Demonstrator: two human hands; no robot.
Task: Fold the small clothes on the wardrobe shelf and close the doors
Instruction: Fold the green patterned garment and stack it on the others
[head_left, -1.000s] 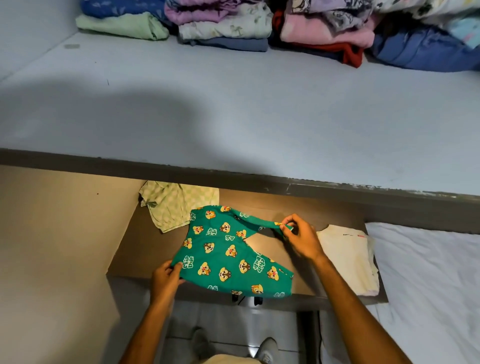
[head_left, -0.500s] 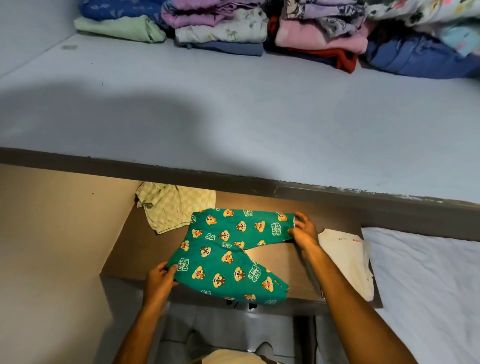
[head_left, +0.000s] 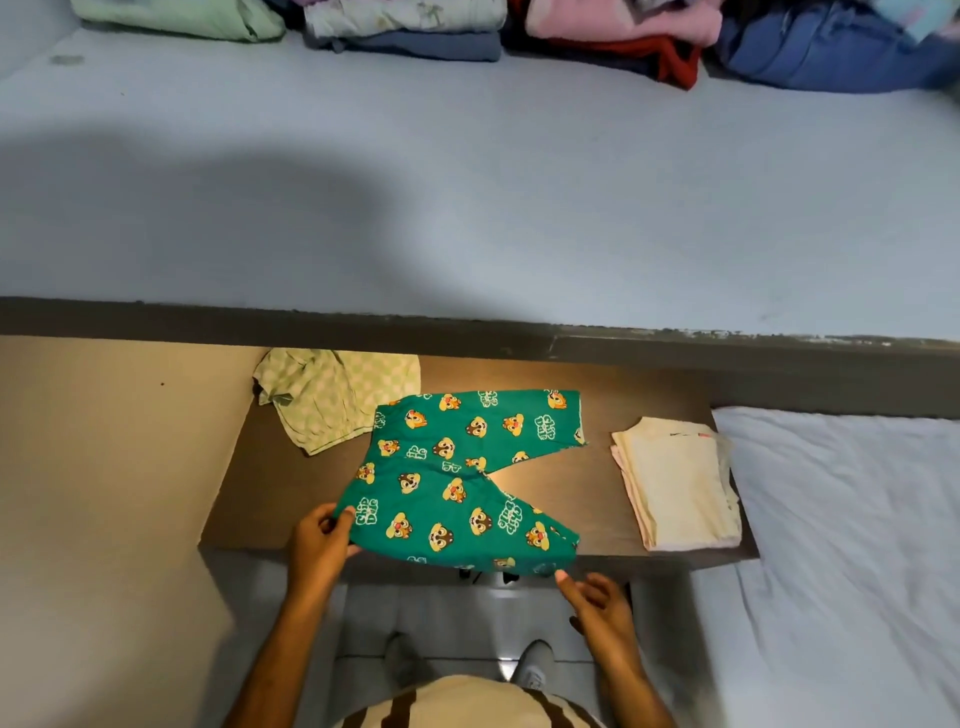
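Note:
Small green trousers (head_left: 457, 478) printed with cartoon chipmunks lie spread on the brown lower shelf (head_left: 260, 499), their two legs forked to the right. My left hand (head_left: 322, 540) pinches the waist end at the shelf's front edge. Just below the near leg's cuff, my right hand (head_left: 597, 603) hovers with fingers apart and holds nothing. A crumpled pale green checked garment (head_left: 332, 400) lies at the shelf's back left. At the right end of the shelf sits a folded cream garment (head_left: 675, 483).
Above is a wide pale blue shelf (head_left: 467, 208) with folded clothes stacked along its back: green (head_left: 182, 18), blue (head_left: 415, 44), pink and red (head_left: 623, 31), dark blue (head_left: 821, 52). A white sheet (head_left: 852, 545) lies at the right. My feet show on the tiled floor below.
My right hand laid the far leg flat, let go, and dropped back to the near cuff. The trousers now lie flat and the camera tilted down.

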